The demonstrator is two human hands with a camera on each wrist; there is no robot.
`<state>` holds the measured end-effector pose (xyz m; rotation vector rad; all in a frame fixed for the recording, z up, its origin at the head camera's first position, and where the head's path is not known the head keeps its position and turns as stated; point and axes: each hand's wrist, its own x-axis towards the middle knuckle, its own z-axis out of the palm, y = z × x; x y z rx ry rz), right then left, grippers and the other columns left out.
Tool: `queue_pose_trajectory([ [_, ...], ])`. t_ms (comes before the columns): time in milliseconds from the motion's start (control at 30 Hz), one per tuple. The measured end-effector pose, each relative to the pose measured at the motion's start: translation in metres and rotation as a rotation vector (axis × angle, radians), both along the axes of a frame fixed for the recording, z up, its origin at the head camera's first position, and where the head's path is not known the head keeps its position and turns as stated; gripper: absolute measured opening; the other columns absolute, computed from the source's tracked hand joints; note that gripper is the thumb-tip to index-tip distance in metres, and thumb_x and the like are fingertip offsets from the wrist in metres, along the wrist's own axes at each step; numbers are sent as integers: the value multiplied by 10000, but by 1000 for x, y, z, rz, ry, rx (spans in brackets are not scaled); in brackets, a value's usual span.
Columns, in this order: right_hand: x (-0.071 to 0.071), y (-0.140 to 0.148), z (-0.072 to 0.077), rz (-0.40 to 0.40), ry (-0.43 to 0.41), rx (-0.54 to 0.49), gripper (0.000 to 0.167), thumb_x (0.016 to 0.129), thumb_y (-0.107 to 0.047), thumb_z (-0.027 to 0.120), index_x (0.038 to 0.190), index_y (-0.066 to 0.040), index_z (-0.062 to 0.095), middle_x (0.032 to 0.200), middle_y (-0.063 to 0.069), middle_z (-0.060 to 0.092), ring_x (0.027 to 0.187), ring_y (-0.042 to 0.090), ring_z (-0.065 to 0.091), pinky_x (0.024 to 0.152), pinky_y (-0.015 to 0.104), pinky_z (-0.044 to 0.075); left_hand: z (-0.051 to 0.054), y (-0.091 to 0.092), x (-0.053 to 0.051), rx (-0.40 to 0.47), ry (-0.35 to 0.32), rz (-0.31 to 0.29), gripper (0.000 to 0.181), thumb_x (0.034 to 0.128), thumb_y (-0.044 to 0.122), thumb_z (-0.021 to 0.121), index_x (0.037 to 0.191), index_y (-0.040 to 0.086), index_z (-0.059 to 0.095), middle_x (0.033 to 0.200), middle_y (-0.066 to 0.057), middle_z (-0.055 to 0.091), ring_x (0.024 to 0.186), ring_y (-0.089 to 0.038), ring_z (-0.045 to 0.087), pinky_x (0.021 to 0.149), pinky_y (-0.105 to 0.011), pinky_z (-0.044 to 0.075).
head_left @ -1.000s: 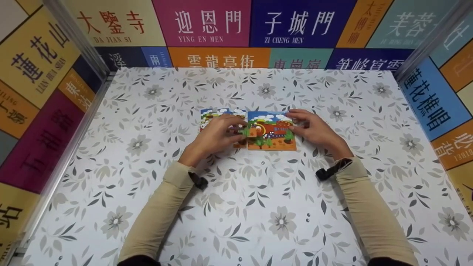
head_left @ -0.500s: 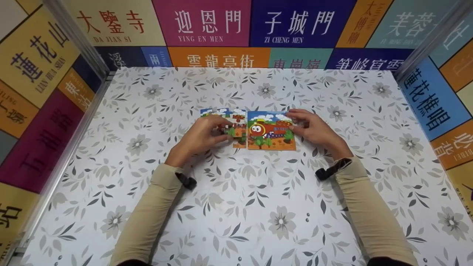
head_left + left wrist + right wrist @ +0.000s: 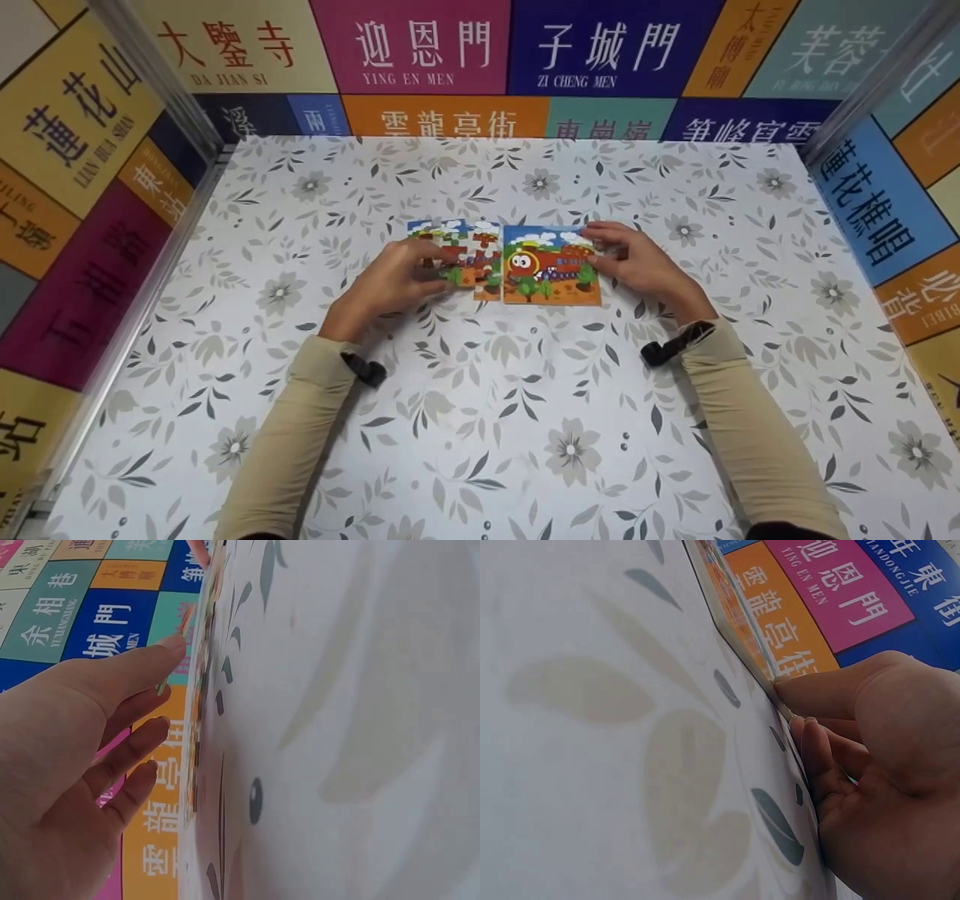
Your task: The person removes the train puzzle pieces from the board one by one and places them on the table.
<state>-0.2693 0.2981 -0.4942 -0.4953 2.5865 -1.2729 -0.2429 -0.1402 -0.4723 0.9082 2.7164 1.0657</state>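
Observation:
A partly assembled jigsaw puzzle [image 3: 486, 238] of a red train lies on the table, its left part hidden behind my left hand [image 3: 390, 281]. That hand pinches a small jigsaw piece [image 3: 162, 684] between thumb and forefinger, just above the puzzle; the other fingers are loosely bent. Right beside the puzzle is a flat picture board [image 3: 551, 266] showing a red train with big eyes, cacti and clouds. My right hand [image 3: 637, 259] holds this board at its upper right corner, thumb against the right edge, as the right wrist view also shows.
White floral paper covers the table [image 3: 495, 420]. Panels with coloured blocks and Chinese lettering [image 3: 427, 45] stand along the back and both sides. A dark camera strap [image 3: 365, 369] sits on the left wrist, another camera strap [image 3: 679, 343] on the right.
My left hand has moved left with the jigsaw piece, from over the board's left edge to over the puzzle, uncovering the train's face. My right hand has stayed put.

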Motion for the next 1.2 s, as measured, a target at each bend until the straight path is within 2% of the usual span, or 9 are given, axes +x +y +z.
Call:
queue_pose_trajectory([
  [233,0,0,0,6,18,-2,507,1075,-219,695,1564,-131,596,1727,93,409,1401,337,544,1062,408,444,1,-6,0,-41,-52,-29,372,913,261,902,1258,152,814,1235,-13,795,1100,-205,724,959,-443,589],
  [367,1,1,0,13,9,-16,506,1079,-206,689,1569,-127,589,1730,95,401,1411,341,542,1069,409,437,1,-7,0,-59,-61,-48,371,911,273,903,1255,162,822,1224,-1,804,1094,-187,732,962,-425,597],
  [733,1,-2,1,7,18,-27,504,1077,-117,670,1567,-49,569,1721,166,397,1403,403,534,1055,425,423,-2,-11,0,-58,-43,-103,313,911,247,897,1203,152,839,1232,-8,778,1150,-201,710,1028,-418,578],
  [933,2,-1,0,6,27,-17,501,1081,-126,666,1567,-52,570,1724,163,394,1393,388,540,1030,348,422,-2,-13,-1,-62,-48,-95,298,927,243,883,1206,149,838,1186,-8,764,1053,-192,689,930,-398,574],
  [1033,1,-2,0,4,24,-10,501,1083,-111,656,1570,-37,561,1729,175,383,1403,401,529,1028,346,420,-2,-14,-1,-57,-47,-80,291,934,223,875,1212,145,837,1153,-7,763,1013,-180,681,891,-390,565],
  [1200,-1,-1,-3,-4,16,-19,503,1079,-118,666,1568,-52,569,1731,171,382,1404,402,527,1028,362,418,-2,-13,0,-56,-61,-53,287,928,205,875,1204,134,835,1149,-22,764,1035,-195,687,919,-403,565],
])
